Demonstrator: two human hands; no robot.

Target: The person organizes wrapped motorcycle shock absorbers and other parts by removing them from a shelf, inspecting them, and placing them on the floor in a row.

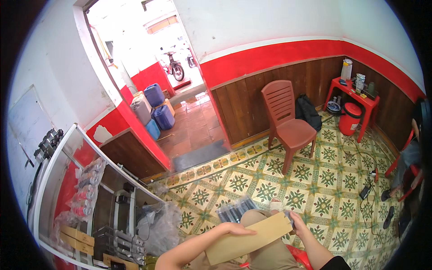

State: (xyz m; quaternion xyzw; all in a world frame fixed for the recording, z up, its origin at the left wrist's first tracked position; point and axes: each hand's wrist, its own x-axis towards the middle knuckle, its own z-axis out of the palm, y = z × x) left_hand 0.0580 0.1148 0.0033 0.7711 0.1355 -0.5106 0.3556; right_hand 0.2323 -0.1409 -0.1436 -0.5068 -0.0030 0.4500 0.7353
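A long brown cardboard box [249, 238] lies slantwise across my lap. My left hand [241, 229] rests on its upper side, fingers stretched along the cardboard. At the box's right end, my right hand [297, 224] grips a greyish thing [288, 216] that sits against the end opening. Most of that thing is hidden by the fingers and the box, so its kind is unclear. On the floor beyond my knee lie several dark cylindrical parts in clear plastic wrap [236, 210].
At left stands a metal-framed shelf unit [55, 162] with bagged parts [86, 189] and cardboard boxes [77, 238]. Clear plastic bags [158, 226] lie beside it. A brown plastic chair [292, 131], a red table [359, 98] and plastic jerrycans [164, 116] stand farther off. A person [406, 162] sits at right near cables [366, 192].
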